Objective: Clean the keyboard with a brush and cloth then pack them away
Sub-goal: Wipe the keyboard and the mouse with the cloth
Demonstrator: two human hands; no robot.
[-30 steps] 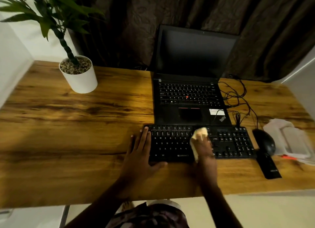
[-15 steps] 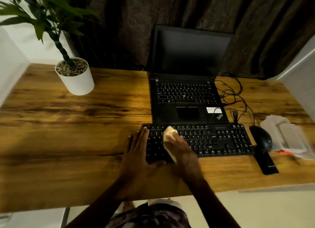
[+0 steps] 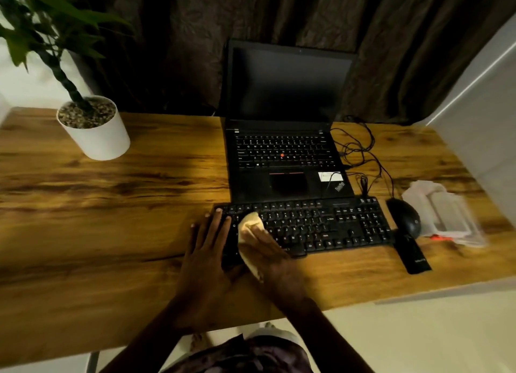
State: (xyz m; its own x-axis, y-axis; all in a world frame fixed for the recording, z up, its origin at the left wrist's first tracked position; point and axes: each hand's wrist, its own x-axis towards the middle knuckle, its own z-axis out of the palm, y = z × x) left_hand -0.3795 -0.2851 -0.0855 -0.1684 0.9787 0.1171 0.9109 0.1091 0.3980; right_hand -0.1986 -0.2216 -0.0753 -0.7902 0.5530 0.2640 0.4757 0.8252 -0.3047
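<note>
Laptop [image 3: 284, 160] palm rest: "ThinkPad" logo, set at a slant at the lower right corner.
Laptop keys: white letters, with Q W E R T readable in the top letter row; the rest are too blurred to tell.
Laptop sticker [image 3: 330, 176]: white label with print too small to read.
Keyboard [image 3: 321, 227] keys: white letters; G H J K L and N M can be made out, the others are blurred.
Black case [image 3: 413, 255] by the mouse: a short pale word near its near end, not legible.
</note>
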